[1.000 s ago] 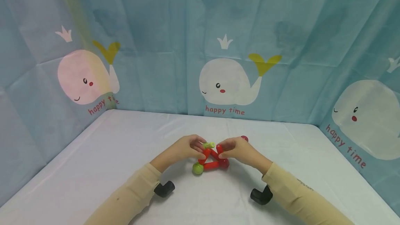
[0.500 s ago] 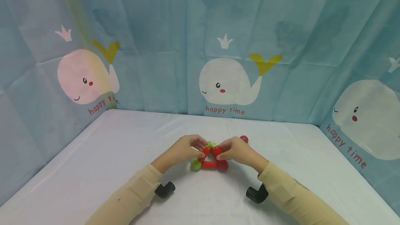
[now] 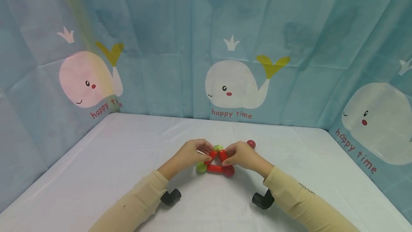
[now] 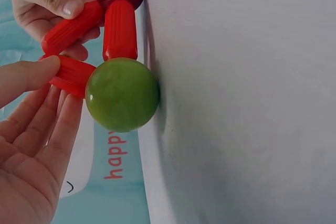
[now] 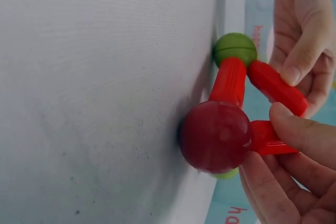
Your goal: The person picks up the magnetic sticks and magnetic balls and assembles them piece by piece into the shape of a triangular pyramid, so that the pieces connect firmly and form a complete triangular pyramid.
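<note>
In the head view a front red rod (image 3: 215, 168) lies on the table between a green ball (image 3: 201, 168) and a dark red ball (image 3: 229, 170). My left hand (image 3: 195, 154) pinches a red rod (image 4: 73, 75) that slants up from the green ball. With thumb and fingers my right hand (image 3: 243, 156) holds another red rod (image 5: 270, 138), joined to the dark red ball. The upper ends of both held rods lean toward each other; whether they touch I cannot tell. Behind them shows a yellow-green piece (image 3: 219, 148), partly hidden.
A separate dark red ball (image 3: 251, 144) lies just beyond my right hand. The white-covered table (image 3: 128, 146) ends at a light blue curtain (image 3: 161, 81) printed with whales. Black wrist-worn pieces (image 3: 171, 197) sit under both forearms.
My right hand has shifted left, and its red rod now leans toward the left hand's rod. The joined balls and front rod have moved slightly back. My left hand has barely moved.
</note>
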Available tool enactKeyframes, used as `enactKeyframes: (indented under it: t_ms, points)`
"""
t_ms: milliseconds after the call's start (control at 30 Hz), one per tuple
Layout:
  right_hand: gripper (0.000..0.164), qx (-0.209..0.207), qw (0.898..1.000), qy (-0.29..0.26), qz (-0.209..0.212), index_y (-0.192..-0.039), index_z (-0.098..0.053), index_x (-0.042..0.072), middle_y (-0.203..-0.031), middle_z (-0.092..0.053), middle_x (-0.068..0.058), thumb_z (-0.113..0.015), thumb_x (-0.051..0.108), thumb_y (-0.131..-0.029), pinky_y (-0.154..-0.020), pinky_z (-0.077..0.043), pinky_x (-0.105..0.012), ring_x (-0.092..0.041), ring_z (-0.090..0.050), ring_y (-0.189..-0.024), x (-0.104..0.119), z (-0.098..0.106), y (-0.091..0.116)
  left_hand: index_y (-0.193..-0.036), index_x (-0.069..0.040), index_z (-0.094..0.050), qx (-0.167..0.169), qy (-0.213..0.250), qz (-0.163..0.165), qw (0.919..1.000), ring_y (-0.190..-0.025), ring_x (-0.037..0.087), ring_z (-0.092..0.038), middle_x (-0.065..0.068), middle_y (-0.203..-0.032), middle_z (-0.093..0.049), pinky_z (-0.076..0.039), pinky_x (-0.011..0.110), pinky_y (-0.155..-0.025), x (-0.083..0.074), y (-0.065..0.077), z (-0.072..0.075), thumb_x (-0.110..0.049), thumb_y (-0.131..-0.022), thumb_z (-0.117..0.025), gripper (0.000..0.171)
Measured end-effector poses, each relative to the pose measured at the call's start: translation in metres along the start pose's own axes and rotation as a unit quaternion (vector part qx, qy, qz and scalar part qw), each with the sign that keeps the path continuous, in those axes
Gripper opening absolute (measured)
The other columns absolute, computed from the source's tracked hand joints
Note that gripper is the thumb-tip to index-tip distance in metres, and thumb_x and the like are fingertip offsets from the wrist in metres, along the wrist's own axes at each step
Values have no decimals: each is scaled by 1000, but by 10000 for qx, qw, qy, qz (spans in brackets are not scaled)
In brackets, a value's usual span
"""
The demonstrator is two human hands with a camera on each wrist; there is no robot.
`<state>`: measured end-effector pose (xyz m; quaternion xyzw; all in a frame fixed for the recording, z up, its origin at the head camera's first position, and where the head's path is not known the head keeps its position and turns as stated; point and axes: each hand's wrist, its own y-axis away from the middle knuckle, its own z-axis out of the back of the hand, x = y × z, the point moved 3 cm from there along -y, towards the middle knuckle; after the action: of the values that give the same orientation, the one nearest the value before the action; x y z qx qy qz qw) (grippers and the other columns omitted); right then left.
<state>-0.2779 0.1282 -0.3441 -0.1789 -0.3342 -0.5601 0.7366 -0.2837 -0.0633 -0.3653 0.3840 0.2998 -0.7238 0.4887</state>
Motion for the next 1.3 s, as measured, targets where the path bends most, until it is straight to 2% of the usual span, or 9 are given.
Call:
enactKeyframes:
  t_ms: [133,267,367,533,733,1000,1300]
  points:
    - [28,49,9999,-72,73,-107,-76,6,-97,-76,-3,-81,17,-82,-85,-60,-37,-13,-68,-85,-4,2,-1,-107,-11,-70,-9,15,0,10000,-96,13,-66,0,-100,-72,-57,32,-86,1,0,-1,-11,-86,-75,21]
    - [35,-41,9985,-535,-99,-114,-73,7,-103,-75,-5,-79,25,-85,-84,-60,-37,-14,-71,-82,-10,6,-1,-108,-12,-70,10,14,30,10000,-98,14,-66,0,-102,-72,-57,33,-88,2,0,-2,-12,-86,-75,23]
    - [39,-56,9965,-828,-54,-120,-70,7,-112,-73,-8,-74,30,-88,-85,-60,-38,-15,-72,-88,-10,7,-2,-109,-12,-70,8,-2,64,10000,-99,14,-67,0,-102,-72,-57,34,-89,1,0,-2,-13,-87,-75,23]
    - [38,-62,9962,-851,175,-122,-70,7,-118,-72,-8,-67,31,-93,-86,-60,-38,-17,-69,-99,-5,6,-2,-110,-13,-70,-7,-2,38,10000,-99,14,-66,0,-102,-72,-57,33,-87,0,0,-2,-13,-87,-75,23]
    - [35,-87,9968,-731,309,-123,-69,5,-118,-72,-11,-62,26,-96,-86,-60,-39,-18,-69,-100,-3,6,-2,-115,-14,-69,45,-23,4,10000,-99,15,-65,-1,-101,-71,-57,33,-86,0,-1,-1,-14,-88,-74,28]
    - [40,-48,9975,-667,228,-125,-68,6,-114,-74,-10,-76,19,-87,-87,-59,-38,-20,-70,-101,-4,4,-3,-116,-13,-70,85,-92,78,9999,-99,14,-65,-1,-101,-72,-57,32,-86,0,-2,-3,-16,-88,-74,29]
    - [39,-137,9987,-335,361,-121,-70,9,-107,-74,-6,-80,13,-83,-86,-59,-38,-19,-68,-99,1,3,-6,-113,-12,-71,7,-67,-2,10000,-100,15,-66,0,-102,-73,-56,33,-86,1,-2,-1,-15,-87,-75,26]
